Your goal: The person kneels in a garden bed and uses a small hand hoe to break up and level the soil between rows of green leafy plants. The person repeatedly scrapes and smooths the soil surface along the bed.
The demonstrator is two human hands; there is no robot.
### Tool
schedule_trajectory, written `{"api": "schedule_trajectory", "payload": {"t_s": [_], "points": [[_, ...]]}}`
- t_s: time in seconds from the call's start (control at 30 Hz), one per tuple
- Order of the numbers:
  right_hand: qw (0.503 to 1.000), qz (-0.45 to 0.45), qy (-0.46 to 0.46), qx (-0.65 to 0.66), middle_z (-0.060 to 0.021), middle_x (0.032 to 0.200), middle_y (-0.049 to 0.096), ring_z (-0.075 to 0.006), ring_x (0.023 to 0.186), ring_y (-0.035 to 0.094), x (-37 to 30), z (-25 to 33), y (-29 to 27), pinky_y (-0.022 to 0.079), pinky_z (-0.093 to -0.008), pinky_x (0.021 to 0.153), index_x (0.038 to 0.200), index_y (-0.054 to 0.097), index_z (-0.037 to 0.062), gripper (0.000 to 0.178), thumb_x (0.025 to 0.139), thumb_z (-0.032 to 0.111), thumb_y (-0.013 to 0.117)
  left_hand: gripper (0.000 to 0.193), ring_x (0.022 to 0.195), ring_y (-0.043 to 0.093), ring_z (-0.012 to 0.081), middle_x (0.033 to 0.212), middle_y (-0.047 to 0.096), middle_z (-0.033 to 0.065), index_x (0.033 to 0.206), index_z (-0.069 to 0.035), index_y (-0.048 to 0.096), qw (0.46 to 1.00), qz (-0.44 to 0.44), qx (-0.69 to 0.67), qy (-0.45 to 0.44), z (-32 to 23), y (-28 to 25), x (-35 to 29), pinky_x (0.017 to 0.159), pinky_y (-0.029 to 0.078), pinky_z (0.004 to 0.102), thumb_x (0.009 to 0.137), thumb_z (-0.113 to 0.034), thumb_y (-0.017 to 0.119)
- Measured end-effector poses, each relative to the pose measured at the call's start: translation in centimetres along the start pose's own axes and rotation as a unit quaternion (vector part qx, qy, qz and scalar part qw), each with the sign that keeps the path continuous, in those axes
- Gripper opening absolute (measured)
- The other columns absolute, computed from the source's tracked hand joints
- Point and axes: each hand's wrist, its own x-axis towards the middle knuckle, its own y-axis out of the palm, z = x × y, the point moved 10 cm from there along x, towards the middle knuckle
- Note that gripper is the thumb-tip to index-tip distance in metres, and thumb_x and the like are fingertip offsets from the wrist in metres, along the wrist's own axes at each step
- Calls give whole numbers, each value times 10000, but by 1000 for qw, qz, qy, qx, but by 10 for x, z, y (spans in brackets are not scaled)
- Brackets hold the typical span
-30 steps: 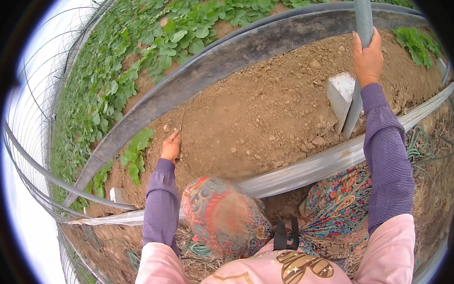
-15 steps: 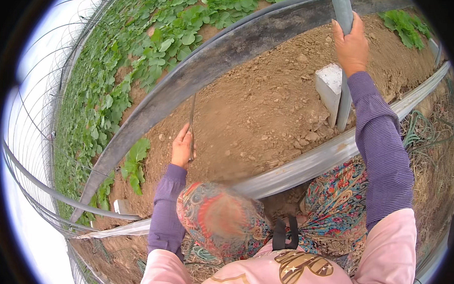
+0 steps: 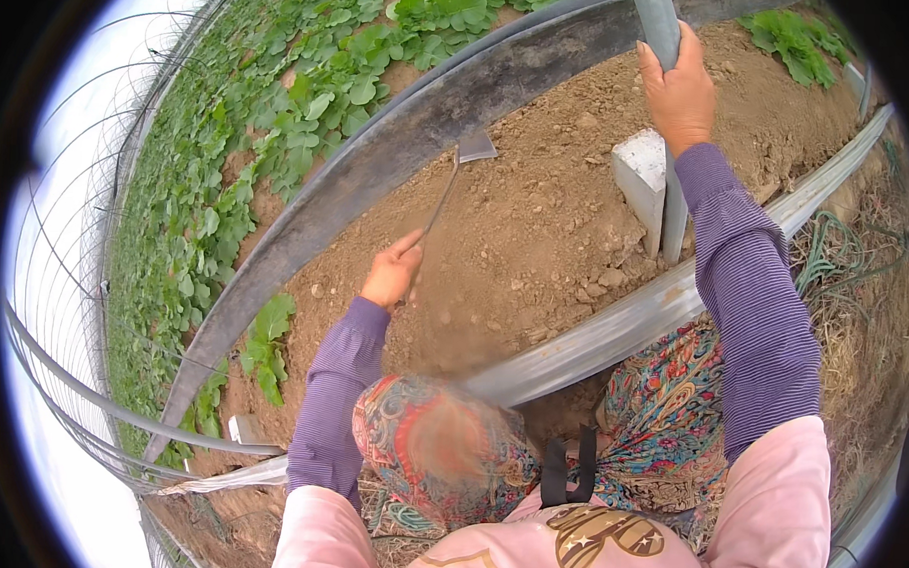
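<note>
My left hand [image 3: 393, 275] is closed round the handle of a hand hoe [image 3: 444, 196]. The hoe's flat metal blade [image 3: 477, 147] points away from me, over the brown soil beside a dark plastic strip [image 3: 378, 173]. Whether the blade touches the ground I cannot tell. Higher up on the right, my right hand [image 3: 678, 92] grips a grey metal pipe [image 3: 658, 26] that slants up out of the top of the view. The pipe's lower part runs down beside a pale concrete post [image 3: 640, 185] set in the soil.
Broad-leaved green plants [image 3: 310, 109] grow beyond the dark strip. A rolled clear plastic sheet [image 3: 613, 335] lies between my knees and the soil bed. Green cord [image 3: 834, 252] lies on dry straw at the right. Curved greenhouse hoops [image 3: 81, 371] line the left.
My left hand has moved up and right with the hoe, whose blade now shows near the dark strip. My right hand stays on the pipe; the whole view has shifted slightly.
</note>
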Motion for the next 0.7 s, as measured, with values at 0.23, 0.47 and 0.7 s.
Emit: {"api": "schedule_trajectory", "payload": {"t_s": [0.23, 0.47, 0.7], "points": [[1000, -20, -17, 4, -152, 878, 548, -314, 777, 543, 2, 1, 1, 433, -364, 658, 1111, 360, 72, 502, 744, 381, 509, 348, 426, 395, 62, 575, 447, -16, 1152, -43, 400, 998, -24, -21, -61, 33, -5, -28, 336, 315, 209, 815, -127, 411], [1000, -8, -19, -3, -162, 870, 546, -313, 777, 543, 2, 5, 1, 433, -362, 663, 1116, 350, 60, 510, 752, 387, 495, 366, 406, 374, 57, 551, 418, -19, 1180, -72, 367, 999, -43, -18, 29, 40, -20, -57, 323, 310, 198, 819, -125, 396], [999, -29, -24, -23, -159, 892, 540, -314, 778, 541, 3, 4, -1, 434, -362, 662, 1117, 350, 61, 508, 753, 386, 493, 363, 394, 372, 50, 561, 433, -23, 1161, -54, 389, 997, -46, -64, 24, 33, -25, -54, 316, 306, 200, 809, -138, 414]]}}
